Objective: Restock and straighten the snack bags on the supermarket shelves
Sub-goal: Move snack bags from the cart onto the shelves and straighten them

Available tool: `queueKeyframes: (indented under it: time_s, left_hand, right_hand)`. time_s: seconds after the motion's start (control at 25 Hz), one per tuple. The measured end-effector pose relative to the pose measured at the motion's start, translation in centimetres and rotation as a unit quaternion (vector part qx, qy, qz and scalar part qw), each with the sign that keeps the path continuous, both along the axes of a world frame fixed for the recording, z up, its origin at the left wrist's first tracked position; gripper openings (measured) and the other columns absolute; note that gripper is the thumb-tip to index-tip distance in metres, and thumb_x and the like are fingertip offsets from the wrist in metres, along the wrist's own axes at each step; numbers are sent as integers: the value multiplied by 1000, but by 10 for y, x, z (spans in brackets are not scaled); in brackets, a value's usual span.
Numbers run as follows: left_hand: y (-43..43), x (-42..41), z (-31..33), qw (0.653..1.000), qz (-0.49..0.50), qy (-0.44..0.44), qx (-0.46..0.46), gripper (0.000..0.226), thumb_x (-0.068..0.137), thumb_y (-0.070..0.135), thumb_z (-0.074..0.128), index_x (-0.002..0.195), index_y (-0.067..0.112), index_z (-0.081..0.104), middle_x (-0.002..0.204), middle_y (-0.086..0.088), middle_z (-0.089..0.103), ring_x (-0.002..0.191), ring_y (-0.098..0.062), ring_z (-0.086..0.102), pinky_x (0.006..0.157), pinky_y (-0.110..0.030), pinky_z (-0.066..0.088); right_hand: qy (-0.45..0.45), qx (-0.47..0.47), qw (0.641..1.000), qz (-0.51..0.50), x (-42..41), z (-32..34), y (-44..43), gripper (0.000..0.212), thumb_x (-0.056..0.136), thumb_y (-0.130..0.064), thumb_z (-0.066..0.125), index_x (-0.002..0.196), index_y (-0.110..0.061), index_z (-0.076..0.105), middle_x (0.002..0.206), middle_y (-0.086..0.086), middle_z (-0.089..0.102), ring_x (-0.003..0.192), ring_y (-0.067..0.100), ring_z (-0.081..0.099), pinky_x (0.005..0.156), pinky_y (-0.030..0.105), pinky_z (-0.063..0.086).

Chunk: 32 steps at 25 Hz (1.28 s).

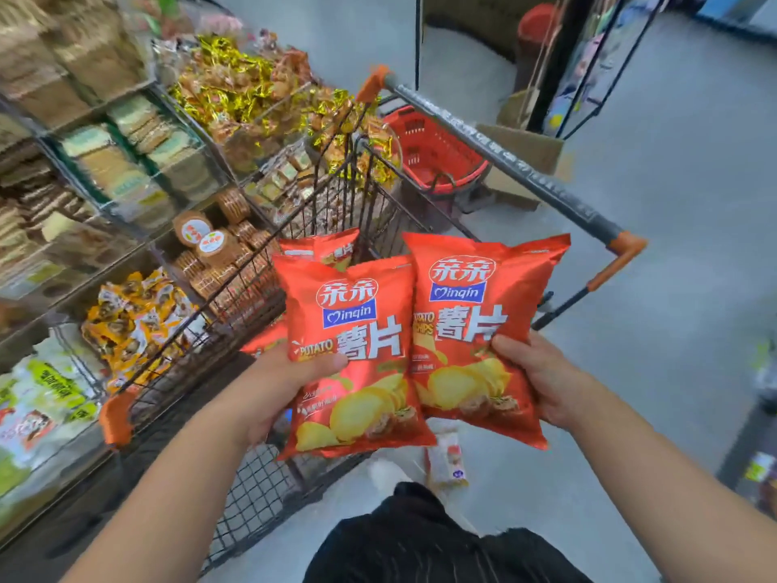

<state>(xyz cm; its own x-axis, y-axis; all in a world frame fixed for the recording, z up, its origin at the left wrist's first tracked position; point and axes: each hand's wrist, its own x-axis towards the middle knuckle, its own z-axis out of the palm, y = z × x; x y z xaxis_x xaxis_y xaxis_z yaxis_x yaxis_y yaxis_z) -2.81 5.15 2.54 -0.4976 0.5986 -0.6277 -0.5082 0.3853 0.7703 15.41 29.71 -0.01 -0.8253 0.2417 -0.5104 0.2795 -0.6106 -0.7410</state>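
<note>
I hold two red potato chip bags upright above a wire shopping cart (pixel 235 296). My left hand (pixel 273 385) grips the left chip bag (pixel 357 355) at its lower left edge, thumb across the front. My right hand (pixel 542 380) grips the right chip bag (pixel 475 330) at its lower right edge. The two bags overlap slightly in the middle. More red chip bags (pixel 323 248) lie inside the cart behind them.
Shelves (pixel 105 170) of biscuits, gold-wrapped sweets and orange snack packs run along the left. The cart's grey handle (pixel 504 157) crosses to the right. A red basket (pixel 433 149) and cardboard boxes (pixel 529 145) stand beyond. A small packet (pixel 445 460) lies on the floor.
</note>
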Motion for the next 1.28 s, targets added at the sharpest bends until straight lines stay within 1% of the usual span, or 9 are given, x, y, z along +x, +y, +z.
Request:
queueKeyframes:
  time_s: [0.12,0.2,0.36,0.6,0.72,0.88,1.04,1.16,1.28]
  left_hand:
    - [22,35,5,999,-23,23,-2,90,34,44,99,115,19,68,114,-12,72,104,-35,69,98,-57,48]
    - [43,65,10,998,-53,32,-6,91,37,43,98,119,20,66,114,-11,72,104,-34,69,98,-57,49]
    - [90,130,19,992,-111,61,0,106,31,51,96,125,27,56,111,-3,74,100,-29,71,94,-50,52]
    - [171,233,24,973,-215,75,42,87,49,39,89,127,22,56,108,-3,75,96,-25,73,79,-40,59]
    - [224,276,32,951,-291,93,49,84,52,43,90,127,27,56,109,-2,74,96,-26,73,85,-44,58]
    - [303,326,53,918,-379,87,79,79,54,48,92,123,32,57,108,3,75,94,-23,73,83,-47,58]
    - [378,366,68,895,-431,49,102,62,63,36,88,118,30,60,106,1,75,92,-22,74,79,-42,59]
    - [443,401,79,869,-479,24,123,61,64,38,82,120,27,60,107,-1,75,95,-26,73,83,-47,58]
    - [509,430,89,833,-533,-3,151,59,68,36,78,122,25,59,109,-5,74,97,-29,72,86,-48,57]
  right_hand:
    - [3,25,999,-23,57,7,9,103,32,-45,97,122,-13,59,116,11,70,101,28,69,80,37,58]
    - [0,17,999,-51,101,9,13,98,29,-44,97,116,-14,63,114,10,71,100,26,70,77,34,58]
    - [-20,7,992,-123,184,10,30,109,25,-42,98,122,-9,60,114,11,71,99,28,70,76,34,59]
    - [-11,44,969,-244,297,19,50,120,30,-44,97,134,-13,47,119,10,69,103,27,69,76,35,58]
    - [-48,129,926,-351,344,20,62,117,31,-41,94,134,-19,42,121,7,67,103,22,69,82,38,57]
    - [-52,161,855,-490,397,30,91,105,37,-42,95,130,-16,53,112,7,72,98,28,71,82,45,57]
    - [-40,152,801,-578,446,51,130,69,55,-17,85,120,-12,63,108,12,73,92,29,71,76,40,58]
    - [-42,158,753,-638,476,70,165,50,58,-16,76,107,-15,67,99,8,75,84,25,72,74,38,59]
    - [-59,174,704,-686,497,90,198,60,53,-26,84,109,-14,67,97,6,75,83,23,72,72,35,57]
